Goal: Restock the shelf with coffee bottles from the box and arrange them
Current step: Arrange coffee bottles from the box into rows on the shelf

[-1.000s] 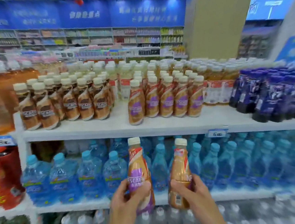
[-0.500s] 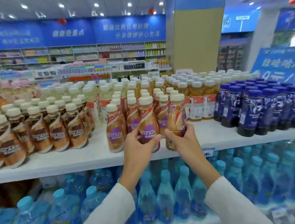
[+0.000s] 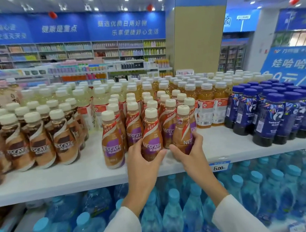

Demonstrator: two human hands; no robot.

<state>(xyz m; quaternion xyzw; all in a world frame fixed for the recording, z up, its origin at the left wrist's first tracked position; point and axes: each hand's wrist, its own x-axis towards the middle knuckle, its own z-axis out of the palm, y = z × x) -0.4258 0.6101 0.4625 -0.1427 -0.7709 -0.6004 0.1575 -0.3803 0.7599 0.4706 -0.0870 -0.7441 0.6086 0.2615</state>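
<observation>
Two purple-label coffee bottles stand at the front of the white shelf point(image 3: 61, 177). My left hand point(image 3: 143, 163) grips the left coffee bottle point(image 3: 151, 132) around its lower body. My right hand point(image 3: 188, 151) grips the right coffee bottle point(image 3: 183, 128) the same way. Both bottles are upright, with cream caps, just ahead of several rows of the same coffee point(image 3: 147, 105). One more purple-label bottle point(image 3: 112, 139) stands alone to the left of my hands. The box is not in view.
Brown-label coffee bottles point(image 3: 37, 140) fill the shelf's left part. Amber tea bottles point(image 3: 212, 105) and dark blue bottles point(image 3: 277, 112) stand to the right. Blue water bottles point(image 3: 175, 213) crowd the shelf below. A price tag point(image 3: 219, 166) hangs on the shelf edge.
My hands lifted both bottles from in front of the lower water shelf up to the upper shelf and brought them to its front edge. The view rose with them.
</observation>
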